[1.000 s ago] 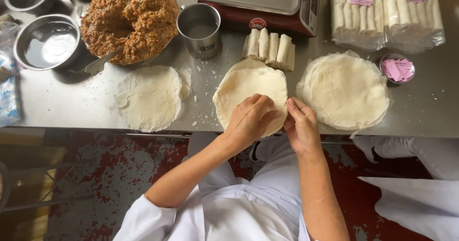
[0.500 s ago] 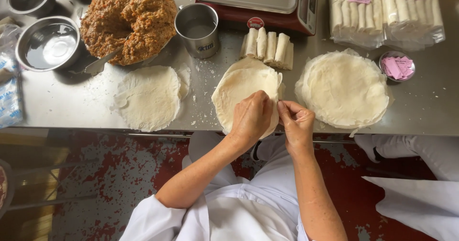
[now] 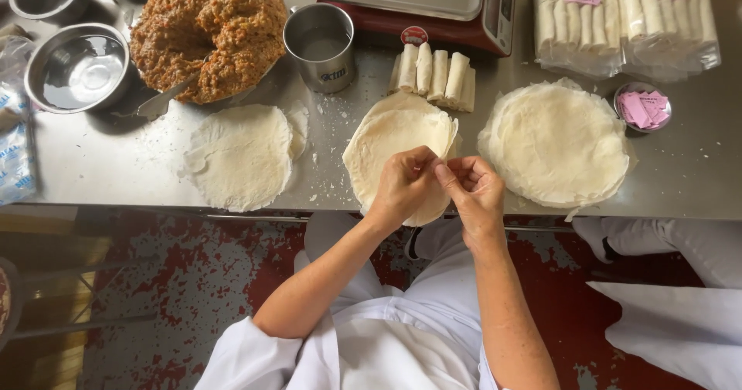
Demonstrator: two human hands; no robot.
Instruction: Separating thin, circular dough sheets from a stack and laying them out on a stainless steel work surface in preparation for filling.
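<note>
A small stack of thin round white wrappers [image 3: 390, 143] lies on the steel table [image 3: 696, 173] in front of me. My left hand [image 3: 406, 185] rests over its near edge, fingers pinching the top sheet's right rim. Beside it, my right hand [image 3: 473, 189] pinches the same rim, fingertips touching the left hand's. Several finished rolls [image 3: 434, 73] lie just beyond the wrappers. A second stack of wrappers [image 3: 558, 144] sits to the right, and a third stack of wrappers [image 3: 241, 156] to the left.
A big mound of brown minced filling [image 3: 209, 30] fills a tray at the back left, a spoon [image 3: 158, 104] leaning on it. Around it stand a steel cup [image 3: 321, 46], steel bowls [image 3: 77, 69], a scale [image 3: 421, 0], packed rolls [image 3: 626, 19] and a small dish of pink slips [image 3: 643, 108].
Both hands have shifted slightly up and right along the wrapper's edge, and the fingertips have come together on the rim of the top sheet.
</note>
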